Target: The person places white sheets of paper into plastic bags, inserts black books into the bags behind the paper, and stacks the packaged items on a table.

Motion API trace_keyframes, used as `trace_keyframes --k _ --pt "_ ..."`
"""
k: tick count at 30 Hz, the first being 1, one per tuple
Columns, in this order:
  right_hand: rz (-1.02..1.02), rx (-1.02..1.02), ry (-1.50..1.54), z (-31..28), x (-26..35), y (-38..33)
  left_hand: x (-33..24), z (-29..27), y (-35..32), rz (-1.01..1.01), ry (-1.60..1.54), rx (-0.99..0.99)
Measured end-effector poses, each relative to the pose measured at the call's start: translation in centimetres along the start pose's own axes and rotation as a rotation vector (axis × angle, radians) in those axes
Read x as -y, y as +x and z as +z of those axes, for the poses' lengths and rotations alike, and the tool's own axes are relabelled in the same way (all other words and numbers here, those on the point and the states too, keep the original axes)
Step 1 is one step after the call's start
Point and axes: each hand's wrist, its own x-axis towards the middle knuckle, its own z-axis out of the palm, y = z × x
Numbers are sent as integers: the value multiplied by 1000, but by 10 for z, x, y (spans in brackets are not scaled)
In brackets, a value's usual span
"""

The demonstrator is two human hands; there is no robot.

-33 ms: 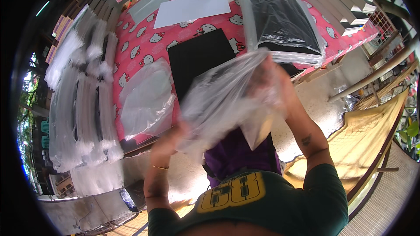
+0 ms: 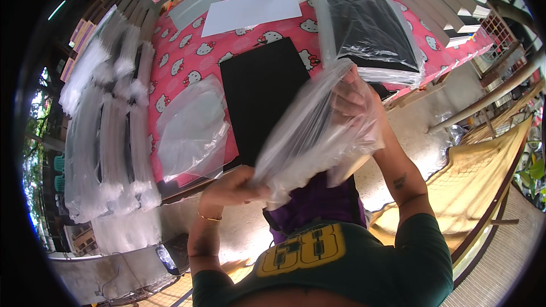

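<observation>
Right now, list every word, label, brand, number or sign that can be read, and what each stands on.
Dark green shirt: a large yellow number, clear enough to read, but I don't copy printed text.
Right forearm: a dark mark, too small to make out.
Clear plastic, black panel, white sheet: no lettering visible.

Clear plastic bag (image 2: 318,131), black sheet (image 2: 261,91), pink cat-print tablecloth (image 2: 181,61)

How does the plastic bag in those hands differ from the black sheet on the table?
The plastic bag is see-through; the black sheet is opaque. The bag is crumpled, the sheet flat. The left hand and right hand hold the bag; the sheet lies on the pink tablecloth.
</observation>
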Motion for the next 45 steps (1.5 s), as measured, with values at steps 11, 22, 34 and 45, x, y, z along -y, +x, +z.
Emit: trace_keyframes --k 11,22,34,45 --pt "41 -158 -118 -24 -4 -9 55 8 0 -119 -582 -136" --pt "-19 -411 -102 -32 -12 -53 53 20 1 105 -299 53" --pt "513 -223 -768 -47 -32 -116 71 13 -41 333 -1061 -151" --pt "-97 -906 -1362 -48 -103 -95 101 103 -7 -234 -373 -957"
